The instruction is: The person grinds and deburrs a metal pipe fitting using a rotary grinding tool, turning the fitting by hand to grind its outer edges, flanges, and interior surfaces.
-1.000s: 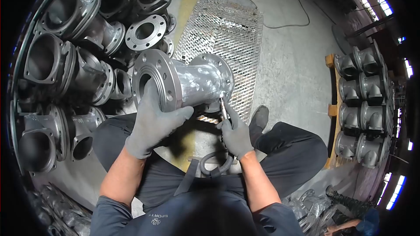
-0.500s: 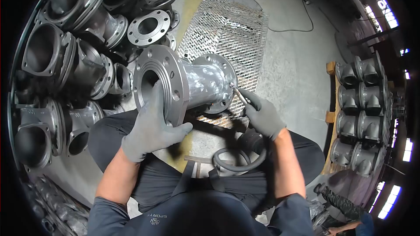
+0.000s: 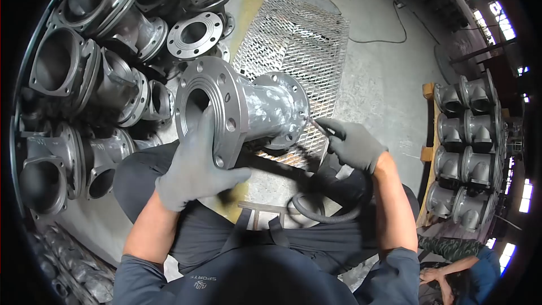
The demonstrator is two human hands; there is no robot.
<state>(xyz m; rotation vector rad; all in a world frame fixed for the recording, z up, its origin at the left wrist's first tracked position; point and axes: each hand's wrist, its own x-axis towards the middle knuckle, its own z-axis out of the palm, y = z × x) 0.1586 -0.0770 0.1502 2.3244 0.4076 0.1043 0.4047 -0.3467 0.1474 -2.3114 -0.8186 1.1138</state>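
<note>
A grey cast flanged pipe (image 3: 264,107) lies in front of me above a metal mesh, its larger flange facing me. My left hand (image 3: 195,172), in a grey glove, is hooked over this near flange with fingers in the bore and the thumb out to the right. My right hand (image 3: 357,144), also gloved, is closed around a slim rod-like tool (image 3: 319,127). The tool's tip is at the far flange, by the pipe's neck; whether it touches is too small to tell. A ribbed hose (image 3: 324,216) curls over my lap beneath the right hand.
Stacked pipe castings (image 3: 56,62) crowd the left side. An expanded-metal mesh (image 3: 293,34) lies ahead on the concrete floor. At right, more castings (image 3: 474,130) stand on a wooden pallet (image 3: 427,155). Another person's hands (image 3: 437,277) show at lower right. A cable (image 3: 389,41) crosses the floor.
My right hand has moved a little right and down with the tool, and the hose has shifted right. The other person's arms have come further into view.
</note>
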